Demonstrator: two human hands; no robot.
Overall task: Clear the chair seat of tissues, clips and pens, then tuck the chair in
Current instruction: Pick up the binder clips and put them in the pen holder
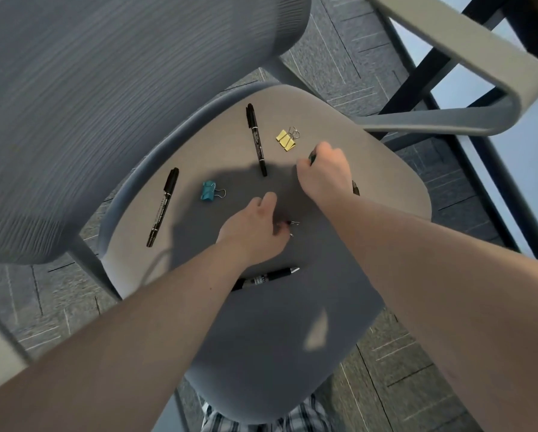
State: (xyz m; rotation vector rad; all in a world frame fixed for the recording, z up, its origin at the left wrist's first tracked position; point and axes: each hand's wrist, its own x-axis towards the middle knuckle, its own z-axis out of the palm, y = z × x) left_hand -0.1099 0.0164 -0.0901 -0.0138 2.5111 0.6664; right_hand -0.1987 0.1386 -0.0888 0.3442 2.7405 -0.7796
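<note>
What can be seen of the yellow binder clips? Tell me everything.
The yellow binder clips look like two clips lying side by side, touching, on the far part of the grey chair seat. Their bodies look like painted metal, and silver wire handles stick out at the far end. They lie between the black marker and the right hand, touching neither.
</note>
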